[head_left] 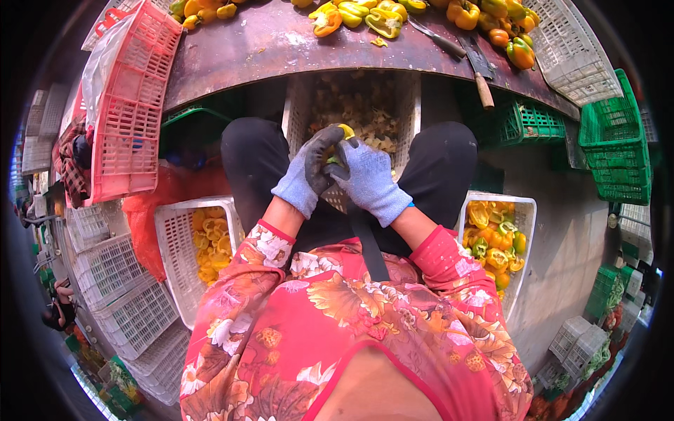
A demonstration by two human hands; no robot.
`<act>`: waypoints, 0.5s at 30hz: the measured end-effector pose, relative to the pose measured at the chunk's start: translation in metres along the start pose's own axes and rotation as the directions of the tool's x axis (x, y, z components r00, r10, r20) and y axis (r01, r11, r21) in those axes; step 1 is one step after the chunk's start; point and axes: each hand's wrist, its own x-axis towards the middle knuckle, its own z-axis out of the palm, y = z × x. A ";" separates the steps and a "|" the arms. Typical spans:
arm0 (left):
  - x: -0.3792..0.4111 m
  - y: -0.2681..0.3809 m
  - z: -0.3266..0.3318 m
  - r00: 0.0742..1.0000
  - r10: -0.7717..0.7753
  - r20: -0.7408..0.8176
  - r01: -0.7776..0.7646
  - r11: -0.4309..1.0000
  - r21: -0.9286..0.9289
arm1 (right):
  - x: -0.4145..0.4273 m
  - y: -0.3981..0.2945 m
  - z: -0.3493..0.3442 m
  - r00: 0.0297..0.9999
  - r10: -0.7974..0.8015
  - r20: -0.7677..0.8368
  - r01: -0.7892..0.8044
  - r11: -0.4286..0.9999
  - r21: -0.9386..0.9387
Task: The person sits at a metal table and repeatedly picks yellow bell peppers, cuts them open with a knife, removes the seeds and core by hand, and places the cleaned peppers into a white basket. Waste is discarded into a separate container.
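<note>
My left hand (315,167), in a blue-grey knit glove with a dark coated palm, is curled around a yellow-green bell pepper piece (346,131). My right hand (367,174), gloved alike, meets it and grips the same piece from the other side. The gloves hide most of the pepper. Both hands are between my knees, above a white plastic crate (414,105) that holds pale pepper cores and seeds (363,108).
Cut peppers (387,22), a knife (447,46) and a wooden-handled cleaver (482,87) lie on the dark table (237,58). White crates of peppers flank me, left (176,247) and right (528,221). A pink crate (129,116) and green crates (616,147) stand farther out.
</note>
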 end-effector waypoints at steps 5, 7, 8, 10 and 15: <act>0.000 0.001 0.010 0.986 -0.145 0.086 0.167 0.923 -0.346 | 0.004 0.026 0.001 0.998 0.004 -0.057 0.013 0.955 0.297; 0.006 -0.003 0.009 0.985 -0.125 0.115 0.160 0.915 -0.371 | 0.008 0.035 0.000 0.999 0.032 -0.009 -0.026 0.914 0.405; 0.006 -0.005 0.007 0.989 -0.136 0.055 0.146 0.882 -0.447 | 0.005 0.037 -0.002 0.989 0.134 0.065 -0.148 0.836 0.528; 0.006 0.000 0.006 0.990 -0.103 0.095 0.136 0.871 -0.472 | 0.007 0.036 -0.010 0.926 0.285 0.247 -0.373 0.595 0.712; 0.008 0.018 0.001 0.999 -0.034 0.011 0.034 0.849 -0.527 | 0.001 0.046 -0.009 0.910 0.396 -0.122 -0.145 0.579 0.802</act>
